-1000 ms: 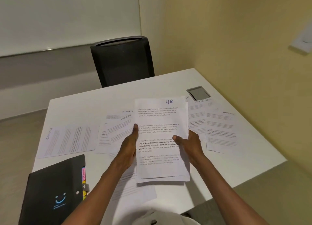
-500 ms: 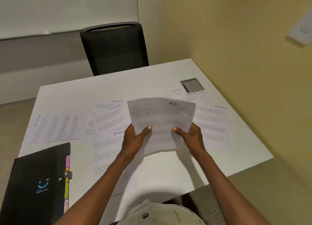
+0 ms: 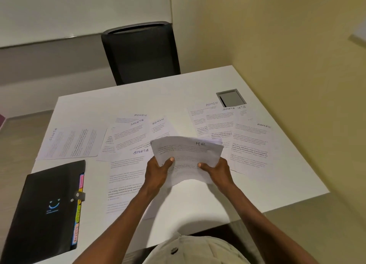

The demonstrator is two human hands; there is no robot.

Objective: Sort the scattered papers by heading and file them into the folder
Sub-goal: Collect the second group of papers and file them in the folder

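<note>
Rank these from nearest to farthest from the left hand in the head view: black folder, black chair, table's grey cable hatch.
From the left hand:
1. Black folder, at the near left corner of the table.
2. Grey cable hatch, far right on the table.
3. Black chair, beyond the far table edge.

The worktop (image 3: 198,202) is smooth matt white laminate. The HR sheets (image 3: 188,154) and scattered papers (image 3: 251,144) are thin matt white paper. The folder (image 3: 45,210) has a matt black plastic cover with coloured paper tabs (image 3: 78,214). The chair (image 3: 140,51) back looks like dark mesh cloth.
</note>
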